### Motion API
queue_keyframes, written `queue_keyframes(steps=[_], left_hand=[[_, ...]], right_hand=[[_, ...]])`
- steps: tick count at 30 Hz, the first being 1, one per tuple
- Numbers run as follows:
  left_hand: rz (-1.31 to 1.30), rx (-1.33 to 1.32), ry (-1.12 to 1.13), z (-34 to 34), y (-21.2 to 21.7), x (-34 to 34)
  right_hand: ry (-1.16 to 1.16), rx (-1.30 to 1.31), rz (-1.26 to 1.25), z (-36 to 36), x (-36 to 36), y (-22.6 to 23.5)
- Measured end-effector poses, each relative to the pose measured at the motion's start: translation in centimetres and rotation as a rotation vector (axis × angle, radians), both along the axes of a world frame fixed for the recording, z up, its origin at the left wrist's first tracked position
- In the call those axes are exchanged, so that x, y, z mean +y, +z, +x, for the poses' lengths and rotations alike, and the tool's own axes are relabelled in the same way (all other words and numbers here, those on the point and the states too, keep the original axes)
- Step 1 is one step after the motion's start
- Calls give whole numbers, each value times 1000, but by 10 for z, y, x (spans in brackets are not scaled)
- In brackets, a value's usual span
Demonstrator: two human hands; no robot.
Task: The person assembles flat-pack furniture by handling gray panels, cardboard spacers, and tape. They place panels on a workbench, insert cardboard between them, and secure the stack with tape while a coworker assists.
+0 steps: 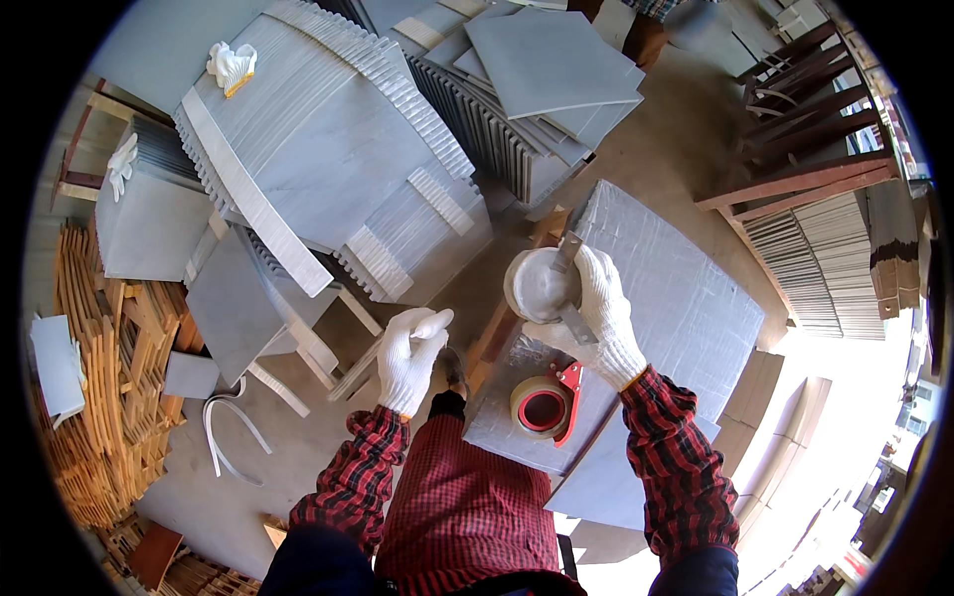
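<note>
Across the upper left, broad stacks of grey stone slabs [328, 149], set on edge and bound with pale straps, a crumpled white glove [231, 67] lying on top of one. To the right, a wrapped grey slab bundle [676, 298] lying flat, reaching down toward the red-checked shirt. On the far left, a heap of wooden slats [109, 377]; at the upper right, a dark red rack [815, 129] of thin tiles. Near the bundle's lower corner, resting on its wrapped face, a tape dispenser [545, 407] with a red frame and a tan roll. Above it, over the bundle's left edge, the right hand [601, 318], in a white knit glove, clenched around a grey metal strip and pressed against a pale round roll [537, 286], possibly of strapping or film, hard to tell from here. Left of that, just off the bundle, the left hand [409, 356], gloved likewise, fingers curled loosely, apparently holding nothing, hovering over the concrete floor [298, 477].
</note>
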State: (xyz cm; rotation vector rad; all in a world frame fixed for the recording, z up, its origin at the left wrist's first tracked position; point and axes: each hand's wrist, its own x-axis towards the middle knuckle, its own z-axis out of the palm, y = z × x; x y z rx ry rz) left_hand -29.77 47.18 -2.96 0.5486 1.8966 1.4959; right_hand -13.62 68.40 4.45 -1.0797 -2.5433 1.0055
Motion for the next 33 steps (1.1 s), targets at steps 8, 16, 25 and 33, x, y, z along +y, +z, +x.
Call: queue_keyframes(steps=[8,16,25,33], left_hand=[[76,58,-264,129,77,98],[42,137,-222,252,23,184],[-219,296,-106,243,-21,187],[-364,315,-35,248,-30,189]], right_hand=[[-448,-87,82,235,37,-7],[-616,-34,162,365,51,-67],[-719,-41,158,384,41,-99],[-590,-83,-77,421,50,-69]])
